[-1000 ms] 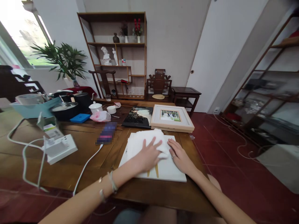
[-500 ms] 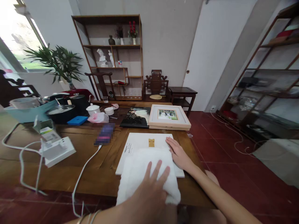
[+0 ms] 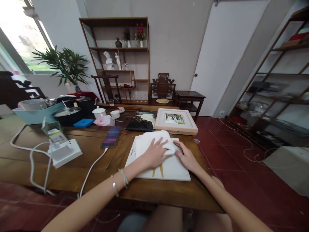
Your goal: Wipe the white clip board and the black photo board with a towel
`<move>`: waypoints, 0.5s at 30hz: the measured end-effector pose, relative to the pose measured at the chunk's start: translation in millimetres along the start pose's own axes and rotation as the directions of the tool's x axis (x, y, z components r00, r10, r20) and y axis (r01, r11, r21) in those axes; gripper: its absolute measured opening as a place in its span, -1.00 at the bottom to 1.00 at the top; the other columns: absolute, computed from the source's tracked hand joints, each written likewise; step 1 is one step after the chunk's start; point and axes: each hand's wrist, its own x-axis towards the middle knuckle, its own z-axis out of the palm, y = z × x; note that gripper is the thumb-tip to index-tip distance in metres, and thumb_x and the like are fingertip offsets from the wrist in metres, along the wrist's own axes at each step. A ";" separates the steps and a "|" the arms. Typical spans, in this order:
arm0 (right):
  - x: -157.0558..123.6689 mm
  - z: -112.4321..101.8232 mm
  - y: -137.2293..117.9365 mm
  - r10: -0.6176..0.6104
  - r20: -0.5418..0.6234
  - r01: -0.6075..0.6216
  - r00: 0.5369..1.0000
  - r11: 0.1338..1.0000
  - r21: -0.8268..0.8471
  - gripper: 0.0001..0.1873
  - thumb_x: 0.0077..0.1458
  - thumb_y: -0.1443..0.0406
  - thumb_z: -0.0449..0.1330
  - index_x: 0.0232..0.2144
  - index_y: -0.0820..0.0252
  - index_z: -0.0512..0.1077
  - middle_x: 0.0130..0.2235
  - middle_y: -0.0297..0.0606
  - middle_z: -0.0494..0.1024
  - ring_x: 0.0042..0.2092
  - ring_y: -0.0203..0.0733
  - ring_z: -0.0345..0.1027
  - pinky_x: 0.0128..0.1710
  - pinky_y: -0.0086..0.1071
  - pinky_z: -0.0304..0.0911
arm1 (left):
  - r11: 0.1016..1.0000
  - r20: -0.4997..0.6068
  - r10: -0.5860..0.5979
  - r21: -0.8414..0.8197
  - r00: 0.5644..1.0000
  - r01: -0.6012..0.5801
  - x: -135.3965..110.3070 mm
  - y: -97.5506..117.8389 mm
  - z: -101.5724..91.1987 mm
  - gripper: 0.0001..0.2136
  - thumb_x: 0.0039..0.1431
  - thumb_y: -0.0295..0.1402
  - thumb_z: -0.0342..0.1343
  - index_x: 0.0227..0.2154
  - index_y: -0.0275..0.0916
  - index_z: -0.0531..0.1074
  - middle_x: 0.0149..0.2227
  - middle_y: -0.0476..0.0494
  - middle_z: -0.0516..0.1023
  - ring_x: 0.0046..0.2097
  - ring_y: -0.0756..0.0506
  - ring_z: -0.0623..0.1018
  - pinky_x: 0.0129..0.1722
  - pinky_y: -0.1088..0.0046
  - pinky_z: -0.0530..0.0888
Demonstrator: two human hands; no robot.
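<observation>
Cloth [image 3: 144, 145] on board [image 3: 172, 173], before picture frame [image 3: 175, 120]

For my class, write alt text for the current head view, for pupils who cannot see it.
A person's left hand lies spread on a white cloth over a white board; the right hand rests at the board's right edge. Beyond, a dark picture and framed photo lie on the table.

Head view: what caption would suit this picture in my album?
On a wooden table, left hand spread over a white cloth on a white board, right hand at the board's edge.
</observation>
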 end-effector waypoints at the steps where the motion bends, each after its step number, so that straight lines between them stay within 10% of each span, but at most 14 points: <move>1: 1.2 -0.9 -0.2 0.029 -0.024 -0.027 0.999 0.996 0.091 -0.57 0.00 0.22 0.03 -0.04 0.14 0.25 0.05 -0.16 0.33 0.09 -0.09 0.16 0.10 -0.13 0.02 | 1.000 -0.010 -0.015 0.003 1.000 0.015 6.6 -0.2 3.1 -0.64 0.24 -0.18 -0.25 -0.06 -0.13 0.34 0.21 -0.13 0.10 0.23 -0.26 0.02 0.09 -0.03 0.05; 7: 3.7 -5.2 -1.4 0.123 -0.192 -0.062 0.974 0.954 0.293 -0.54 0.01 0.04 0.02 -0.10 0.16 0.31 0.05 -0.15 0.33 0.08 -0.05 0.16 0.11 -0.14 -0.01 | 0.986 -0.069 0.069 0.155 0.995 -0.058 15.8 39.8 15.5 -0.71 0.17 -0.27 -0.11 -0.17 -0.24 0.45 0.15 -0.24 0.20 0.17 -0.35 0.13 0.07 -0.05 0.07; 15: 1.5 -0.7 1.6 0.088 -0.064 -0.082 0.994 0.992 0.095 -0.55 0.06 0.11 -0.01 -0.05 0.19 0.33 0.10 -0.13 0.28 0.14 -0.10 0.08 0.15 -0.15 -0.09 | 0.932 0.000 0.271 0.252 0.963 -0.262 -72.2 103.0 14.4 -0.72 0.18 -0.32 -0.11 -0.30 -0.20 0.52 0.08 -0.29 0.30 0.04 -0.42 0.33 -0.10 -0.05 0.27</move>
